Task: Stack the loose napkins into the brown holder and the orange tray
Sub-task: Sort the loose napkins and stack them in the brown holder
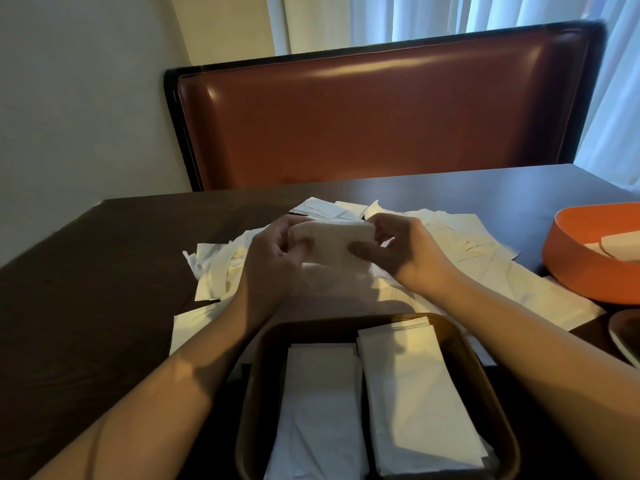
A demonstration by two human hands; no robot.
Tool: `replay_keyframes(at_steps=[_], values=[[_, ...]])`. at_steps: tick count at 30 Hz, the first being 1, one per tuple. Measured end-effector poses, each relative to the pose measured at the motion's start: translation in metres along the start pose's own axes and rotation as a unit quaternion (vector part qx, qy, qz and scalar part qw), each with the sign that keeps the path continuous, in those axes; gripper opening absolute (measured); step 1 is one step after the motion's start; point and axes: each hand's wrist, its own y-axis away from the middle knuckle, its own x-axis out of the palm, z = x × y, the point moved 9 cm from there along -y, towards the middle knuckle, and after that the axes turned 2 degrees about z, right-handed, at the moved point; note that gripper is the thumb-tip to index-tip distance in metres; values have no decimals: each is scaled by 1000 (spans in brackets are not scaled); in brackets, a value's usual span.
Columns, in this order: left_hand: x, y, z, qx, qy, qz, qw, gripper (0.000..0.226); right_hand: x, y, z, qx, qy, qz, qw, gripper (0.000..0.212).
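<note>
Both hands hold one folded white napkin (332, 242) above the table, over a pile of loose napkins (485, 268). My left hand (273, 258) pinches its left end and my right hand (398, 251) pinches its right end. The brown holder (464, 344) sits right in front of me, under my forearms. It holds two side-by-side stacks of napkins (408, 386). The orange tray (568, 258) stands at the right edge with a few napkins inside.
The dark wooden table (104, 271) carries everything. A brown leather bench back (381, 109) rises behind its far edge. A dark dish rim (623, 334) shows at the right edge, below the orange tray. A wall stands left, curtains behind.
</note>
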Motion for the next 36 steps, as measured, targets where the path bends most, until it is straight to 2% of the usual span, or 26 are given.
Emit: replay_keyframes(at_steps=[3, 5, 6, 7, 8, 10, 12, 14, 16, 18, 21, 22, 24, 25, 27, 29, 33, 36], values=[[4, 2, -5, 8, 40, 28, 999, 34, 1, 2, -2, 6, -13, -4, 1000, 10], [5, 1, 1, -14, 82, 27, 996, 32, -5, 2, 3, 11, -88, -21, 996, 12], [6, 0, 7, -44, 144, 31, 988, 27, -8, 2, 7, 16, -136, -25, 990, 13], [11, -1, 12, -79, 222, 56, 970, 23, -12, 1, 10, 18, -179, -25, 983, 15], [18, 1, 15, -116, 295, 91, 944, 29, -14, 0, 14, 19, -215, -23, 976, 17], [33, 7, 19, -189, 365, 165, 896, 52, -15, -1, 22, 5, -244, -6, 970, 16], [47, 17, 19, -235, 352, 240, 873, 70, -12, -1, 29, -3, -218, 4, 976, 11], [60, 26, 7, -237, 348, 327, 846, 79, -8, -1, 35, -17, -165, 1, 986, 5], [65, 36, -1, -277, 360, 349, 820, 73, -5, -2, 39, -41, -96, -14, 994, 9], [64, 41, 5, -310, 374, 333, 808, 58, -3, -2, 40, -53, -70, -29, 996, 12], [69, 44, 0, -276, 422, 394, 768, 58, -6, -6, 39, -56, -58, -37, 996, 9], [68, 41, 4, -278, 451, 380, 758, 59, -14, -7, 34, -40, -81, -47, 995, 2], [64, 33, 8, -286, 479, 335, 759, 65, -36, -7, 13, 10, -153, -98, 983, 15], [60, 29, 13, -293, 489, 296, 766, 65, -52, -5, 4, 25, -108, -142, 984, 18], [50, 23, 18, -310, 482, 206, 794, 49, -80, 1, -11, 64, 68, -206, 974, 19], [43, 20, 25, -318, 458, 155, 816, 39, -89, 3, -31, 123, 164, -190, 960, 20], [39, 22, 19, -318, 456, 143, 819, 40, -85, 3, -60, 204, 325, -93, 919, 39], [31, 17, 10, -304, 448, 135, 830, 46, -85, 3, -62, 219, 340, -74, 912, 44]])
